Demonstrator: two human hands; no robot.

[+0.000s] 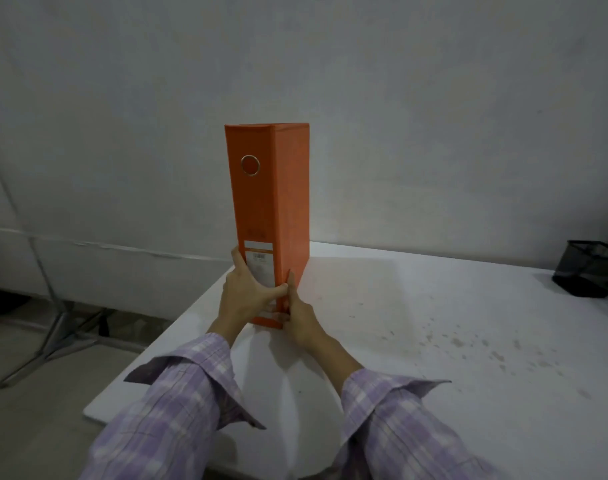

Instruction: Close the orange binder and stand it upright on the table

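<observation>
Orange binder (271,209) closed, standing upright at frame centre, base on the white table (434,341) near its far left corner, spine toward me. My left hand (245,294) wraps the lower spine, thumb across the label. My right hand (301,315) pinches the lower right edge. Both hands hold the binder. Black mesh pen holder (588,268) at right edge, well apart.

Orange binder (268,209), closed, standing upright on its short end, spine facing the camera with a metal-ringed finger hole and white label, near the surface's far left corner
</observation>
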